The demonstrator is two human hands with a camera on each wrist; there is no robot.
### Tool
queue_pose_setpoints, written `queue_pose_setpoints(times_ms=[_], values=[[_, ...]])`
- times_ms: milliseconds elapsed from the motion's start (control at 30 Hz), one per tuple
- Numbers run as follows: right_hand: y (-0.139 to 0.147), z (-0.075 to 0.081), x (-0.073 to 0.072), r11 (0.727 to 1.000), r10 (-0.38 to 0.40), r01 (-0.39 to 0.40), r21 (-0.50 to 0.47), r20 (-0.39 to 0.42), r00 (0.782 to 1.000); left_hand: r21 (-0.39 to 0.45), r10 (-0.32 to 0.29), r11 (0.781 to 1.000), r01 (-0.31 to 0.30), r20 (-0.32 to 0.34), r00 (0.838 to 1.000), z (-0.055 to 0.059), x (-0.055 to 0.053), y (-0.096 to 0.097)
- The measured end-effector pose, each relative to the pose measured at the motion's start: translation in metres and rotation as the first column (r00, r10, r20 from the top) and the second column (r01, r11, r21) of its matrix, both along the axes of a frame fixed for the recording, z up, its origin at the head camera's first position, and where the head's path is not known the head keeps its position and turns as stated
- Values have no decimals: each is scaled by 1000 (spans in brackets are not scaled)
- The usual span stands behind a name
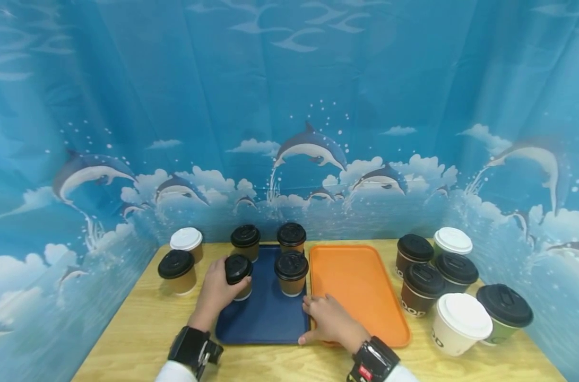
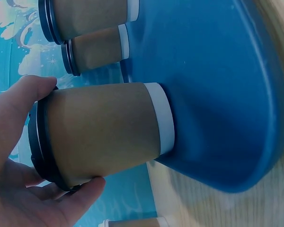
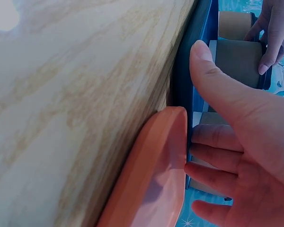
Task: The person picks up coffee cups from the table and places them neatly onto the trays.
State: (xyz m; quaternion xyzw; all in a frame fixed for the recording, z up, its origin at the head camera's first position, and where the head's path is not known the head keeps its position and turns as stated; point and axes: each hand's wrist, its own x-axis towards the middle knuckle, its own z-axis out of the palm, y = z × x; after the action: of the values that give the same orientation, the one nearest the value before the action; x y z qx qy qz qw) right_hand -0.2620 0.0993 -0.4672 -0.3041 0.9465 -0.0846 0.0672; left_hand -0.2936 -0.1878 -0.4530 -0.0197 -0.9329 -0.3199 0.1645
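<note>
At the left side of the blue tray (image 1: 265, 323), my left hand (image 1: 218, 286) holds a brown paper coffee cup (image 2: 102, 132) round its black lid (image 1: 238, 268). Thumb and fingertips span the lid's rim, and the cup's white base meets the tray's edge area. My right hand (image 1: 334, 321) lies over the seam between the blue tray and the orange tray (image 1: 361, 286). Its fingers are loosely extended, with the thumb (image 3: 206, 59) against the blue tray's side. Another black-lidded brown cup (image 1: 291, 273) stands on the blue tray near the right fingertips.
Two brown cups, one black-lidded (image 1: 176, 270) and one white-lidded (image 1: 188, 243), stand left on the wooden table (image 1: 131, 329). Two more (image 1: 245, 241) (image 1: 291, 236) stand at the tray's back. Several dark, green and white cups (image 1: 461, 323) crowd the right. A dolphin-print curtain (image 1: 289, 106) closes the back.
</note>
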Motion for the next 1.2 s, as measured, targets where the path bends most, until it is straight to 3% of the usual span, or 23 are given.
queue_pose_setpoints(times_ms=[400, 533, 900, 1200], values=[[0, -1, -1, 1000, -1, 1, -13, 15, 1000, -49, 43, 998, -40, 52, 998, 2, -4, -3], [3, -8, -7, 999, 24, -23, -38, 15, 1000, -53, 49, 998, -45, 74, 996, 2, -3, -3], [1, -3, -7, 999, 22, -21, -29, 32, 999, -31, 20, 999, -20, 11, 1000, -1, 5, -7], [9, -27, -19, 997, 45, -44, -60, 7, 999, -49, 28, 998, -29, -27, 999, 11, 20, -16]])
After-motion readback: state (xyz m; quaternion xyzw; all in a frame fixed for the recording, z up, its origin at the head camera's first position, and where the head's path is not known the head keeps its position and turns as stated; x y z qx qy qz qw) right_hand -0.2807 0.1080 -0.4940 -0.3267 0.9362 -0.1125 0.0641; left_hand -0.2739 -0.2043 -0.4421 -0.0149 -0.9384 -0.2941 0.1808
